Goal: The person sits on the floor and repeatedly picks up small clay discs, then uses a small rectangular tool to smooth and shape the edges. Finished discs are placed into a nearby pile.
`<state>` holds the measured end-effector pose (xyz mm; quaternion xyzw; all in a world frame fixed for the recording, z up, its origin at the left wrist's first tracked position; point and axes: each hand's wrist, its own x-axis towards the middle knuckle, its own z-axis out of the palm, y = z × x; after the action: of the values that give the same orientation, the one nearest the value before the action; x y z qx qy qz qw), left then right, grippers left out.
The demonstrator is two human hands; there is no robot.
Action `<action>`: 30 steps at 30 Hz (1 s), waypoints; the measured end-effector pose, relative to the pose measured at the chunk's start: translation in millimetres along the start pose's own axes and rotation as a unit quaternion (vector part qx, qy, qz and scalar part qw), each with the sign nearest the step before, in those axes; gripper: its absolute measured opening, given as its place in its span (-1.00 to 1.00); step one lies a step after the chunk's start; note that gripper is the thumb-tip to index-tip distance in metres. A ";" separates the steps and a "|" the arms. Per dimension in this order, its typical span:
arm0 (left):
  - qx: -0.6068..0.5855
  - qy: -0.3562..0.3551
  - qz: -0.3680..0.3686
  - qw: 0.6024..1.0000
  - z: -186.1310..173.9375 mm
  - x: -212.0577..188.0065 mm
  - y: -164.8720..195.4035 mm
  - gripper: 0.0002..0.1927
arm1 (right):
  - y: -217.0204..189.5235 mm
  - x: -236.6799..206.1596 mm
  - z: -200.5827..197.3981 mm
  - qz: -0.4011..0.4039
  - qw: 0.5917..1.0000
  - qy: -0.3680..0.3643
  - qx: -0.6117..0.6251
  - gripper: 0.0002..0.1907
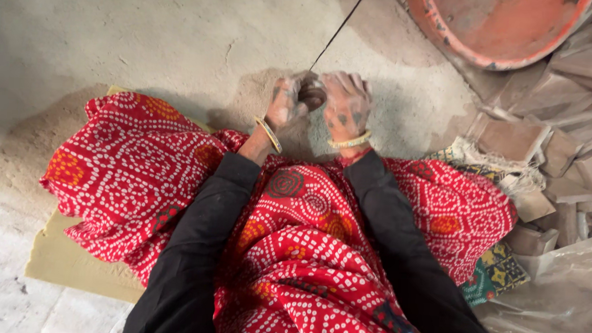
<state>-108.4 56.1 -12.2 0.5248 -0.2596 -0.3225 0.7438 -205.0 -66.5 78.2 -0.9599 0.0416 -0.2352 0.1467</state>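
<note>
Sitting low on the ground, the person fills the near edge of the view with black sleeves (190, 262) and a red dotted cloth (305, 255) spread over the lap, which lies on a pale mat (68, 263). Beyond the knees, the left hand (284, 105) and the right hand (345, 105) meet over the floor, both smeared with grey clay and each wearing a bangle at the wrist. Between them sits a small round clay cup (312, 95), its dark mouth facing up toward the camera; the left hand's fingers curl around its side and the right hand is closed against its other side. A thin black string (340, 28) runs from the cup away and to the upper right, taut and straight, its long axis slanting toward the top edge. Dusty grey ground (147, 37) stretches beyond the hands. To the right lie stacked clay pieces (569, 100) and a patterned cloth (493, 271), with clear plastic sheeting (566, 302) nearby. Farthest off, a large orange-red basin (499, 25) rests at the top right.
</note>
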 end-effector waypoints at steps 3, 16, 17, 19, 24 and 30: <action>-0.149 -0.072 0.037 0.986 -0.6 -3.1 -0.3 -0.55 | -7.2 1.0 -4.5 0.054 0.998 0.011 0.022 -0.78; -0.096 0.066 -0.001 0.993 -4.3 -10.3 27.4 -0.66 | 4.5 -20.4 25.1 0.190 0.954 0.106 0.208 -0.80; -0.085 0.045 0.006 0.995 -4.6 -10.1 29.1 -0.66 | 3.9 -20.4 22.6 0.190 0.955 0.098 0.203 -0.80; -0.065 0.018 0.013 0.998 -4.9 -9.1 30.2 -0.66 | -0.7 -16.6 17.5 0.182 0.962 0.084 0.183 -0.81; 0.021 0.021 0.003 1.000 -6.5 -5.8 18.9 -0.60 | -19.4 2.1 8.3 0.073 0.994 0.067 0.056 -0.83; 0.056 0.001 0.018 0.998 -13.6 -4.6 18.0 -0.58 | -9.8 -8.4 16.5 0.059 0.996 0.048 0.039 -0.77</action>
<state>-97.8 72.3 0.3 0.5614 -0.2860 -0.2931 0.7191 -204.6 -51.6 63.5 -0.9368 0.0958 -0.2736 0.1959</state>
